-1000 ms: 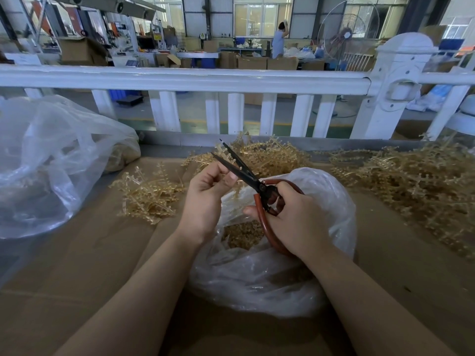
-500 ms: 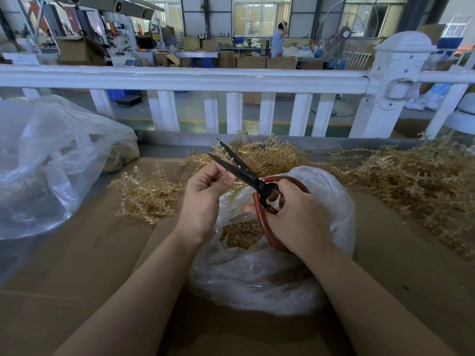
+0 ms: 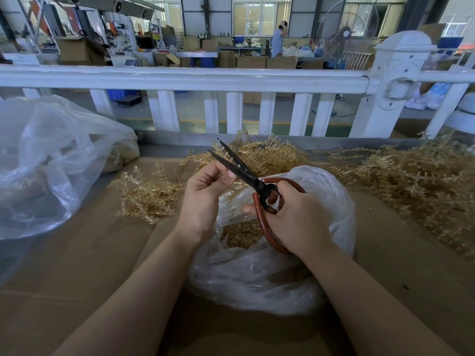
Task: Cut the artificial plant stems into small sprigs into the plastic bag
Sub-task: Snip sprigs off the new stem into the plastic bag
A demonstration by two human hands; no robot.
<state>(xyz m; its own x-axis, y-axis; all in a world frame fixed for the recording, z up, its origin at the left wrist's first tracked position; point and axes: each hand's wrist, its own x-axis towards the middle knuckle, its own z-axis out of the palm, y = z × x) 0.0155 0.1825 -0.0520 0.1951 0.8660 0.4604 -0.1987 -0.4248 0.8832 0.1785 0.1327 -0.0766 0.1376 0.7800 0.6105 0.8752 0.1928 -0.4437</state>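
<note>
While the scissors (image 3: 241,170) stand with blades parted above the bag (image 3: 321,253), the cutting step is judged to be in hand. Right hand (image 3: 295,217) grips the red handles, fingers curled through and around the loops. Left hand (image 3: 205,191) is curled, fingertips pinched together just beside the lower blade; a stem is presumably held there, but it is too small and too hidden to confirm.

Bag sits open on the cardboard (image 3: 102,265) directly under both hands, with a heap of cut sprigs (image 3: 241,235) visible in its mouth. Uncut stems lie in three lots: a small pile (image 3: 146,194) left of the left hand, a pile (image 3: 270,155) behind the bag, and a large pile (image 3: 411,181) to the right. A second bag (image 3: 51,163) rests at far left, against the white railing (image 3: 180,78).

Judgement: task is partly done, with much uncut stock left. The next move calls for closing the blades on whatever the left hand presents, over the bag mouth so pieces drop inside. Fingertips sit close to the blade; care is advised.
</note>
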